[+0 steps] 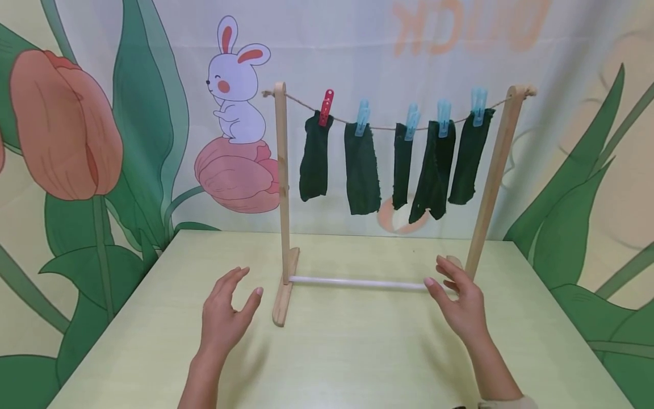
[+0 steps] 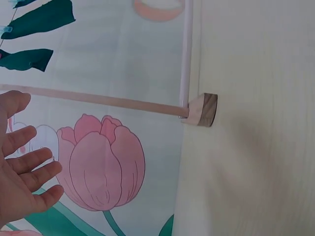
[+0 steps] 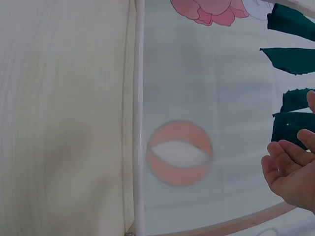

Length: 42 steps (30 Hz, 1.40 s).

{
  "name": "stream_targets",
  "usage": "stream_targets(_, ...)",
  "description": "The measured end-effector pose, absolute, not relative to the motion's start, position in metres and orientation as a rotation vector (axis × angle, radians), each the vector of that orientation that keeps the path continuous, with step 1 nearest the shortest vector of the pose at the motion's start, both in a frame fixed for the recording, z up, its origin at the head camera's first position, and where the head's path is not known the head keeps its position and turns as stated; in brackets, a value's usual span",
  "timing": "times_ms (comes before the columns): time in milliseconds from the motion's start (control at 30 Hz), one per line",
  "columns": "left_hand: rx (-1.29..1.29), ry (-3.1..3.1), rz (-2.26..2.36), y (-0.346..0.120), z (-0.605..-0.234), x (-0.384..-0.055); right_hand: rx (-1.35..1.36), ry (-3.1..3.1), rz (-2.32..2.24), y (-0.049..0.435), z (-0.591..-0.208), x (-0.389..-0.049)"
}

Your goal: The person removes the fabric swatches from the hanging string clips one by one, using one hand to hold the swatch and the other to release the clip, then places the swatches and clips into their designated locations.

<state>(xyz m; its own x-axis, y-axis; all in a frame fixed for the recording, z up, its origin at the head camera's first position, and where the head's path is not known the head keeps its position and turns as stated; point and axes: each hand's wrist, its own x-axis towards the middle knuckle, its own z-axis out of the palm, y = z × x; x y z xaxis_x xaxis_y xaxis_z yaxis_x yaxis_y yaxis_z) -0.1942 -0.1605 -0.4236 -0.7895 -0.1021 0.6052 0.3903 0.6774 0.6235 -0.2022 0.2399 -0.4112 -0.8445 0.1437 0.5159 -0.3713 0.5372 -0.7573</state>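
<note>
A small wooden drying rack (image 1: 283, 187) stands on the table with a string (image 1: 383, 128) tied between its two posts. Several dark green cloth strips (image 1: 363, 170) hang from the string. A red clothespin (image 1: 326, 108) pins the leftmost one; light blue clothespins (image 1: 362, 118) pin the others. My left hand (image 1: 225, 312) hovers in front of the left post, fingers apart and holding nothing. The right hand (image 1: 462, 301) is in front of the right post's foot, fingers loosely bent, with nothing in its grasp. In the left wrist view, the left hand (image 2: 29, 162) shows spread fingers.
A white rod (image 1: 357, 282) joins the rack's two feet low over the pale table (image 1: 347, 352). The left wooden foot (image 1: 286, 289) points toward me. Behind hangs a printed curtain (image 1: 332, 57) with a rabbit and tulips.
</note>
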Motion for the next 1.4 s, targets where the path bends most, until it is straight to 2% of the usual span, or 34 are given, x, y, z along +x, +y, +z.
stream_targets(767, -0.312, -2.093, -1.234, -0.133, -0.403, -0.220, 0.442, -2.158, 1.442, 0.203, -0.382, -0.227)
stream_targets(1400, -0.310, -1.999, -1.568, -0.119, -0.385, -0.232, 0.523, -2.083, 1.497, 0.182, -0.353, -0.240)
